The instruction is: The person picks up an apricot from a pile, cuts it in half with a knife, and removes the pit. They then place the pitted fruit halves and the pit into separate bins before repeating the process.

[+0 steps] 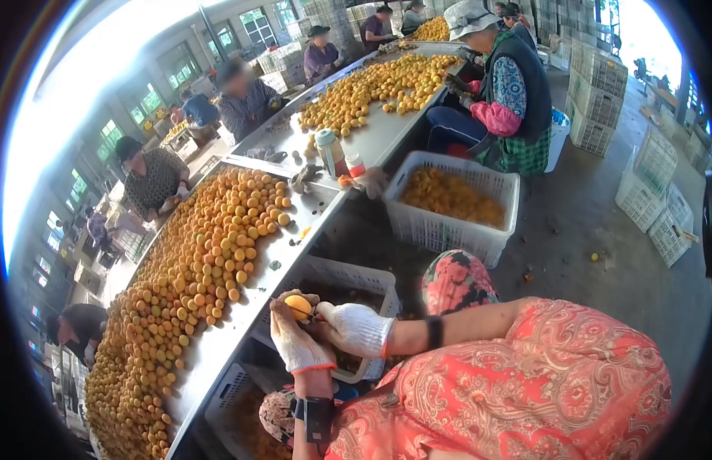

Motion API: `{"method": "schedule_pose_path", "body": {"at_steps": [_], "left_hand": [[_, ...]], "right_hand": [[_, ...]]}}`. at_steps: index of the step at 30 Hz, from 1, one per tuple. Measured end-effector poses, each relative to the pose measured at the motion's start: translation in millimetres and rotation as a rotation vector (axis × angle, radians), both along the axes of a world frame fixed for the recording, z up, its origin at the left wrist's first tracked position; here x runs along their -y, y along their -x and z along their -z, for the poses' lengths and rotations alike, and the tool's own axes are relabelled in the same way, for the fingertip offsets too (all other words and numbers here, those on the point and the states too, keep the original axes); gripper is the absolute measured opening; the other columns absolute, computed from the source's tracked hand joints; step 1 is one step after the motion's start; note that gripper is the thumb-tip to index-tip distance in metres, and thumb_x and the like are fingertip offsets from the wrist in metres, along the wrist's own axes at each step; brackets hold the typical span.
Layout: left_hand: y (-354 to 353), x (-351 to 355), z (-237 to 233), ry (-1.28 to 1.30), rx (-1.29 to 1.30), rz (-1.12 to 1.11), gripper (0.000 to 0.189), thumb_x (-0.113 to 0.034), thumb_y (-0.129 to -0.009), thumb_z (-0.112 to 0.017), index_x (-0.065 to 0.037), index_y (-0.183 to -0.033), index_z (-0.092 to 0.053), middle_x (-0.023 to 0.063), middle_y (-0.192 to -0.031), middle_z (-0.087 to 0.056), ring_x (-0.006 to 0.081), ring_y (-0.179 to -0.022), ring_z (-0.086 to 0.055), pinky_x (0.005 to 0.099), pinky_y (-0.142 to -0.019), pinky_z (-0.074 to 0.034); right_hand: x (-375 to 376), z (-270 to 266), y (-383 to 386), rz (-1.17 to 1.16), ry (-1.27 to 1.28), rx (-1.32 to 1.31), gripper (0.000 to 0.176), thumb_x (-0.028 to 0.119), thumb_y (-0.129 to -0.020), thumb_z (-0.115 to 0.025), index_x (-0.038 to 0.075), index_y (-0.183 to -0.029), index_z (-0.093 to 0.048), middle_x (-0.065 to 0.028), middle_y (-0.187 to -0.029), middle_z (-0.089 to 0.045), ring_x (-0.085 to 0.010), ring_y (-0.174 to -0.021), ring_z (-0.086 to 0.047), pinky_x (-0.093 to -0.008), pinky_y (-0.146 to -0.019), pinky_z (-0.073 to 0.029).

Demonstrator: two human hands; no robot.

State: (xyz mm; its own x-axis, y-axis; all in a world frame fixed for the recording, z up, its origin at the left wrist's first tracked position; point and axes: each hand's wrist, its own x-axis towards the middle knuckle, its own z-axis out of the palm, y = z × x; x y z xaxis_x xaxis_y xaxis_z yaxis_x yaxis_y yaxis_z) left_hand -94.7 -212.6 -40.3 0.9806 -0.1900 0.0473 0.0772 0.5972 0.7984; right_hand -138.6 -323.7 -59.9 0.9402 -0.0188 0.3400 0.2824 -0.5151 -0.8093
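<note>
Both my hands wear white knit gloves, stained dark at the fingers, and meet over a white plastic crate. My left hand is closed around an orange apricot, its rounded side facing up. Against the apricot's right side, my right hand has its fingers curled in. A small dark thing shows at those fingertips, too small to name. Left of the hands, a large heap of apricots covers much of the metal table. The crate's contents are dark and partly hidden by my hands.
A crate of orange fruit pieces stands on the floor beside the table. Another crate is below the table edge. A bottle and dark gloves lie near the table joint. Close by sits a co-worker; stacked crates are behind.
</note>
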Motion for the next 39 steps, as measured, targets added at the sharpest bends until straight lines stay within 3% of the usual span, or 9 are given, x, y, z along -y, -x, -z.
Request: {"method": "schedule_pose_path", "body": {"at_steps": [3, 7, 10, 13, 18, 25, 27, 32, 39], "left_hand": [[-3, 9, -8, -0.049, 0.039, -0.008, 0.035, -0.033, -0.100, -0.060, -0.004, -0.119, -0.057, 0.0123, -0.096, -0.067, 0.0200, -0.079, -0.064, 0.0311, -0.068, -0.055], [-5, 8, -3, -0.028, 0.087, -0.004, 0.037, -0.038, -0.096, -0.064, -0.005, -0.113, -0.059, 0.0085, -0.097, -0.065, 0.0181, -0.082, -0.062, 0.0301, -0.076, -0.052], [-9, 10, -6, 0.088, -0.315, 0.013, 0.042, -0.049, -0.094, -0.063, -0.008, -0.100, -0.062, 0.0060, -0.090, -0.064, 0.0158, -0.078, -0.060, 0.0254, -0.071, -0.049], [0, 12, -11, 0.101, -0.206, 0.027, 0.044, -0.051, -0.094, -0.062, -0.009, -0.105, -0.061, 0.0054, -0.093, -0.064, 0.0175, -0.079, -0.059, 0.0316, -0.074, -0.051], [-2, -9, 0, 0.147, -0.028, 0.050, 0.042, -0.026, -0.095, -0.064, -0.009, -0.132, -0.054, 0.0047, -0.097, -0.065, 0.0181, -0.082, -0.064, 0.0333, -0.068, -0.055], [8, -16, -8, -0.032, 0.158, 0.053, 0.032, -0.014, -0.098, -0.059, -0.004, -0.128, -0.054, 0.0081, -0.100, -0.066, 0.0166, -0.083, -0.063, 0.0300, -0.071, -0.054], [13, -13, -8, -0.010, 0.151, 0.058, 0.033, -0.008, -0.096, -0.061, -0.001, -0.127, -0.053, 0.0098, -0.103, -0.067, 0.0145, -0.084, -0.064, 0.0264, -0.069, -0.053], [6, -10, 0, 0.088, -0.089, 0.059, 0.032, -0.031, -0.097, -0.065, -0.003, -0.112, -0.062, 0.0078, -0.095, -0.068, 0.0151, -0.081, -0.063, 0.0274, -0.073, -0.053], [6, -5, -6, 0.089, -0.182, 0.031, 0.034, -0.036, -0.099, -0.059, -0.004, -0.109, -0.061, 0.0083, -0.094, -0.067, 0.0175, -0.081, -0.062, 0.0292, -0.072, -0.052]], "right_hand": [[4, 1, -10, 0.041, -0.135, 0.146, 0.025, 0.025, -0.098, -0.055, 0.002, -0.109, -0.053, -0.0236, -0.084, -0.066, -0.0426, -0.079, -0.066, -0.0486, -0.064, -0.051], [3, 11, -13, 0.053, 0.038, 0.004, 0.029, 0.024, -0.097, -0.053, 0.004, -0.119, -0.050, -0.0239, -0.084, -0.066, -0.0427, -0.078, -0.066, -0.0515, -0.064, -0.051], [0, -6, -12, 0.046, 0.011, 0.079, 0.026, 0.024, -0.098, -0.053, 0.003, -0.113, -0.051, -0.0230, -0.080, -0.066, -0.0434, -0.074, -0.065, -0.0517, -0.061, -0.050], [5, -8, -4, 0.046, 0.024, 0.049, 0.023, 0.024, -0.097, -0.054, 0.003, -0.105, -0.051, -0.0236, -0.079, -0.066, -0.0434, -0.076, -0.066, -0.0513, -0.063, -0.051], [2, -13, 7, 0.016, 0.097, -0.019, 0.030, 0.019, -0.095, -0.056, -0.001, -0.118, -0.053, -0.0251, -0.084, -0.067, -0.0404, -0.076, -0.067, -0.0482, -0.064, -0.053], [-2, -11, 1, 0.066, 0.094, 0.149, 0.023, 0.024, -0.097, -0.053, 0.001, -0.100, -0.050, -0.0237, -0.075, -0.065, -0.0422, -0.068, -0.065, -0.0503, -0.059, -0.051], [-1, -13, 3, 0.019, 0.013, 0.179, 0.031, 0.025, -0.098, -0.051, 0.000, -0.115, -0.052, -0.0226, -0.076, -0.066, -0.0401, -0.070, -0.066, -0.0485, -0.061, -0.051], [-2, -14, 6, 0.026, 0.028, 0.084, 0.035, 0.024, -0.098, -0.054, 0.003, -0.126, -0.050, -0.0250, -0.084, -0.066, -0.0432, -0.081, -0.066, -0.0485, -0.065, -0.052], [4, -19, 10, 0.015, 0.026, 0.063, 0.031, 0.023, -0.097, -0.057, 0.003, -0.121, -0.053, -0.0231, -0.080, -0.066, -0.0380, -0.076, -0.068, -0.0442, -0.065, -0.052]]}}
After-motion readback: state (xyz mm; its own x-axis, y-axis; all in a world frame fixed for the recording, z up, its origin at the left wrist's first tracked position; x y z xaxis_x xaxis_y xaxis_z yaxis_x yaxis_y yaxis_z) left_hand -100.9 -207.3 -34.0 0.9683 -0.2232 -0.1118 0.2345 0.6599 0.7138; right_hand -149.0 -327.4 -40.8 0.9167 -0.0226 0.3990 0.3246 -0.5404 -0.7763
